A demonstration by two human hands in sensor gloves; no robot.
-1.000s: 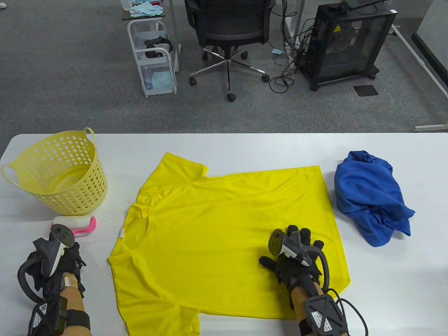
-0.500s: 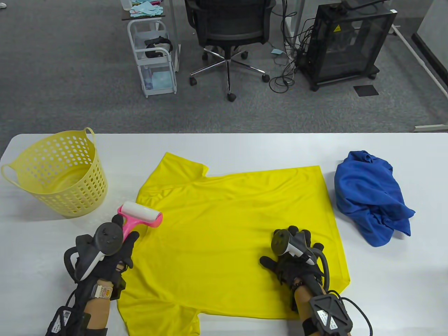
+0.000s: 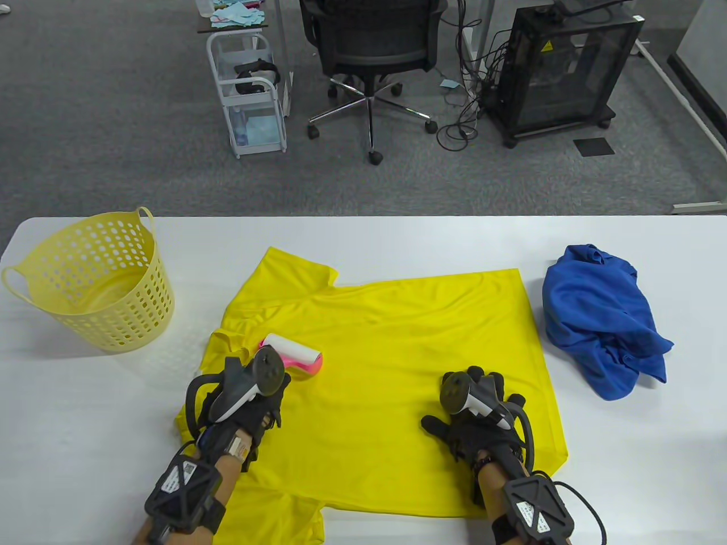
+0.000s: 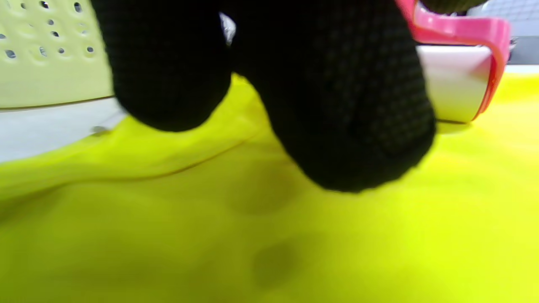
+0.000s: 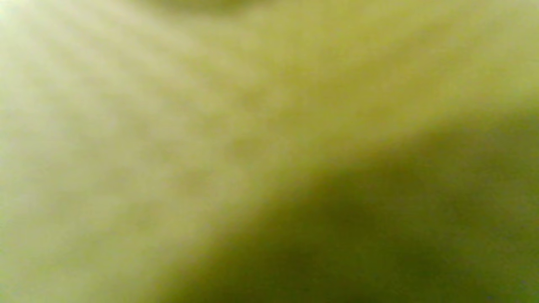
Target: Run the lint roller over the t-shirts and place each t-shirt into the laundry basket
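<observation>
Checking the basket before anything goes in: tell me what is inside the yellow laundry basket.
The yellow laundry basket shows only its own bare perforated wall and bottom; no clothing is visible. Its near wall hides part of the bottom from the table view.

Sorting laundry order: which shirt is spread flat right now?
The yellow shirt, laid flat mid-table; the blue shirt lies crumpled at the right.

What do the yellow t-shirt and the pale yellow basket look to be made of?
The spread yellow t-shirt looks like thin, smooth synthetic knit: faint sheen, soft shallow wrinkles. The pale yellow perforated laundry basket looks like moulded matte plastic, possibly flexible: even round holes, loop handles moulded in one piece with the rim.
</observation>
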